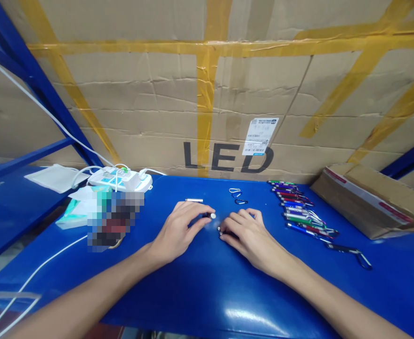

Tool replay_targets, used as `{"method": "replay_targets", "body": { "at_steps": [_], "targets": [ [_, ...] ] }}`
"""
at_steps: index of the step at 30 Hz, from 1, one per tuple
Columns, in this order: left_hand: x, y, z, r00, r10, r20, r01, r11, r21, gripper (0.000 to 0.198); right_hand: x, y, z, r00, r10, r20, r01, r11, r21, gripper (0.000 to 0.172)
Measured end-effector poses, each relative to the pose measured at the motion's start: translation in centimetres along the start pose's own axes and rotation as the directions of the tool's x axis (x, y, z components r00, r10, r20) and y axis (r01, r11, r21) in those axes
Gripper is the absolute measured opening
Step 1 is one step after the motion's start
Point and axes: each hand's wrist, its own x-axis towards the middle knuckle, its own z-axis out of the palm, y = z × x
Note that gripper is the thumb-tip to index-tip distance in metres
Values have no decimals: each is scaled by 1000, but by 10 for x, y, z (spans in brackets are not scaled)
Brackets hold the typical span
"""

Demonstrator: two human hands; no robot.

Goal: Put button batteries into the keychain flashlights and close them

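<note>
My left hand point(173, 235), above the middle of the blue table, pinches a short black flashlight tube point(209, 215) with a round pale end facing right. Just to its right, the thumb and fingers of my right hand point(244, 230) are closed on a tiny part with a silver tip point(220, 229); the fingers hide most of it. The two held pieces are apart. Behind my left hand lies a small silver cylinder point(194, 200). Several carabiner clips in silver, blue and black point(241, 201) rest beyond my right hand.
Several coloured mini flashlights with carabiners point(295, 207) lie in a row at right, a black one point(341, 248) nearest. Beyond them stands an open cardboard box point(362, 202). At left are a power strip point(118, 179), cables, a tissue pack point(83, 207) and a blurred-out object. A large carton point(150, 113) backs the table.
</note>
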Motion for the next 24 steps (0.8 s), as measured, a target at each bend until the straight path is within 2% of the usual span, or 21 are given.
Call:
{"method": "replay_targets", "body": {
  "at_steps": [19,24],
  "targets": [
    [3,-2,-3,999,-12,41,10,998,67,13,0,4,1,999,-44,29,42,996,76,11],
    [3,-5,-2,999,-8,33,6,998,63,15,1,-3,-3,998,12,68,-20,992,122,7]
  ]
}}
